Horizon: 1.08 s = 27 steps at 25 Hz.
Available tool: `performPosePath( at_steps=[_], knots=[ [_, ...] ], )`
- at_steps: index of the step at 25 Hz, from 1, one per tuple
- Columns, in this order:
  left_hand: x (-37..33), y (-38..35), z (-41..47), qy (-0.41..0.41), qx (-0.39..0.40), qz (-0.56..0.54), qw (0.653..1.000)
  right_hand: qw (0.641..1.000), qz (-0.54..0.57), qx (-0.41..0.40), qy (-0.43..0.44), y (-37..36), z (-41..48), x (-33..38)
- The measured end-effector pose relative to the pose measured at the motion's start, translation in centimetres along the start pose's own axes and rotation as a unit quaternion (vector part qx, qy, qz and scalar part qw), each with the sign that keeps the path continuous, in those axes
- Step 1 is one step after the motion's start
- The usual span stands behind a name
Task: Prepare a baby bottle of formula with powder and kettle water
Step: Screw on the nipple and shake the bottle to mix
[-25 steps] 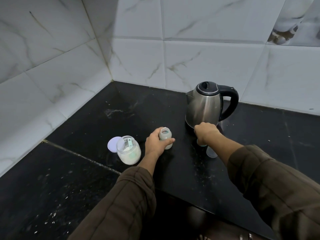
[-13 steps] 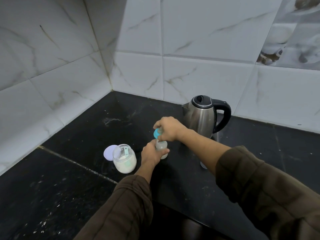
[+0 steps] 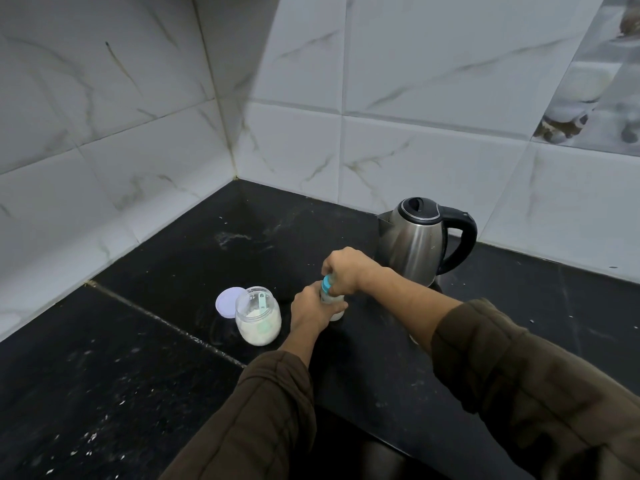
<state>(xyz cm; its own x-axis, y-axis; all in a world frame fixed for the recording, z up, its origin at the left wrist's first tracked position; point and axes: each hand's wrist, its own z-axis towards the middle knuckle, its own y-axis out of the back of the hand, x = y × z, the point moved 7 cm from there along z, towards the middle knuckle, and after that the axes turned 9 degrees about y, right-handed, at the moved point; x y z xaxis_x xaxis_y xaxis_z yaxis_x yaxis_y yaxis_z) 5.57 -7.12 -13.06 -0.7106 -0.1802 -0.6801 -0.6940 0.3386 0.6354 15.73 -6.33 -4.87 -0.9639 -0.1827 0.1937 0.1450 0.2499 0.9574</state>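
Black counter point(image 3: 138, 341), tiled corner. Leftmost lie a lid point(image 3: 225, 301) and the open powder jar point(image 3: 258, 320). Your left hand point(image 3: 310, 315) wraps the upright bottle point(image 3: 336, 313) and your right hand point(image 3: 343, 270) grips its teal cap point(image 3: 326, 283), with the kettle point(image 3: 412, 240) behind. The bottle is probably light and slick, so hold its body low.

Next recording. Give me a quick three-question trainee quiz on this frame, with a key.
1. Where does the powder jar have its lid?
2. True or false: the kettle has its lid open.
3. The right hand grips: A) the kettle handle B) the blue cap on the baby bottle C) the jar lid.
Key: 1 on the countertop, beside the jar; 2 false; 3 B.
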Motion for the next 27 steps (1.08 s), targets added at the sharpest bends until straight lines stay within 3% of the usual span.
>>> performPosePath(
  at_steps=[15, 18, 22, 27],
  knots=[
    [0.5, 0.3, 0.4, 0.01, -0.013, -0.016, 1.0, 0.99, -0.083, -0.045, -0.101, 1.0, -1.4, -0.9],
    [0.6, 0.4, 0.5, 0.004, -0.019, -0.019, 1.0, 0.997, -0.043, -0.038, -0.048, 1.6, -1.0, -0.4],
    [0.6, 0.4, 0.5, -0.004, -0.008, -0.022, 1.0, 0.996, -0.057, 0.06, 0.015, 0.5, -0.6, 0.6],
    [0.6, 0.5, 0.5, 0.0, -0.012, -0.025, 1.0, 0.993, -0.101, -0.016, -0.066, 0.6, -1.0, -0.3]
  ],
)
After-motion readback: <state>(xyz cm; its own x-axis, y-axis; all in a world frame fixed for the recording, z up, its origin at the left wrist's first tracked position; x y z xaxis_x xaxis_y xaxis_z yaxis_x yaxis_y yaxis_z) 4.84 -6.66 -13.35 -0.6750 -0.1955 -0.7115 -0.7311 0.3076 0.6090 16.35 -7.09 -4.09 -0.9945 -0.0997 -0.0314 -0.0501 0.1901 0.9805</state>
